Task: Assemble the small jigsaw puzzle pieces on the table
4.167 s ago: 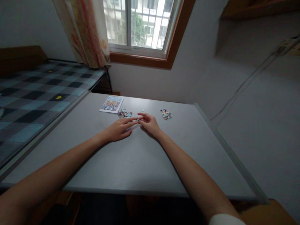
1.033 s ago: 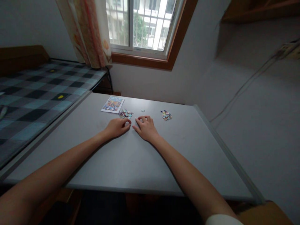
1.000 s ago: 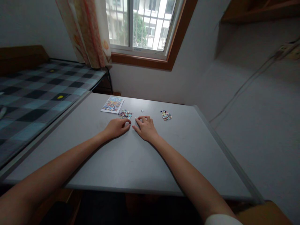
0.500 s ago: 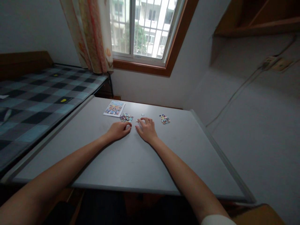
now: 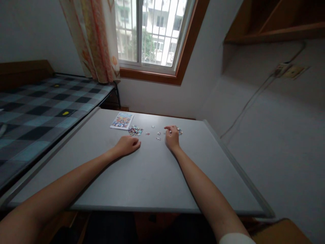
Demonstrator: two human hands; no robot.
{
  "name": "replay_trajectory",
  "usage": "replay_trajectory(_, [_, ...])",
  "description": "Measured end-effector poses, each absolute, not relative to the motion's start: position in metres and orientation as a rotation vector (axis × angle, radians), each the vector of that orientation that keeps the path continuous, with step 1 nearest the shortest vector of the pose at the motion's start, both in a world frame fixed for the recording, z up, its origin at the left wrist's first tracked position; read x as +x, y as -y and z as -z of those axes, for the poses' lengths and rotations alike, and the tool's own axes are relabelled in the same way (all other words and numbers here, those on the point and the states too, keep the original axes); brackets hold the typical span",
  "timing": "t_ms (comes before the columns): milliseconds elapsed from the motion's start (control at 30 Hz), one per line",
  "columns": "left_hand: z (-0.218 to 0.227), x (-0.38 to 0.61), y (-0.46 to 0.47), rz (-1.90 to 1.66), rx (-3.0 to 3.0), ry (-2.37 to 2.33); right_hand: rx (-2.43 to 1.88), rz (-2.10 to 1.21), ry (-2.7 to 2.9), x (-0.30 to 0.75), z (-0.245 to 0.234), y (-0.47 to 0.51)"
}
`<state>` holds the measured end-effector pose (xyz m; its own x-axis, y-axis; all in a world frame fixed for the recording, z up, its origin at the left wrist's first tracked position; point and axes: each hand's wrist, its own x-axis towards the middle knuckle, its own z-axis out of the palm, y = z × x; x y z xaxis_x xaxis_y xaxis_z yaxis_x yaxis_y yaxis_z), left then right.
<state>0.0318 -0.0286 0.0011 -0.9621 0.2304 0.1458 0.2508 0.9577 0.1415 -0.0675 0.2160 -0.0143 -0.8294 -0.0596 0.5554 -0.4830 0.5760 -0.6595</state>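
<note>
My left hand (image 5: 128,145) rests on the white table with its fingers curled in; whatever they may hold is hidden. Just beyond it lies a heap of jigsaw puzzle pieces (image 5: 135,130). My right hand (image 5: 172,138) is farther right, index finger stretched out and fingers apart, over the near left side of a second puzzle heap (image 5: 180,130), partly covering it. Between the hands lie several loose pieces, among them a puzzle piece (image 5: 147,133) near the left heap and a pale puzzle piece (image 5: 158,138) left of my right hand.
A colourful picture sheet (image 5: 122,121) lies behind the left heap on the white table (image 5: 142,179). A bed with a checked cover (image 5: 50,105) stands along the left side. Beyond the table are a wall and window (image 5: 157,37); a cable (image 5: 247,105) hangs at right.
My right hand has moved right from the loose pieces to the right-hand heap. Loose pieces it covered now show. My left hand has drawn slightly back from its heap. The view has shifted slightly.
</note>
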Motion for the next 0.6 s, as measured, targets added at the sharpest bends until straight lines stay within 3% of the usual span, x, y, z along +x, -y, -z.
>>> replay_trajectory(600, [-0.0018, 0.0268, 0.0230, 0.209, -0.359, 2.984, 0.558, -1.091, 2.474, -0.0667, 0.0140, -0.2127])
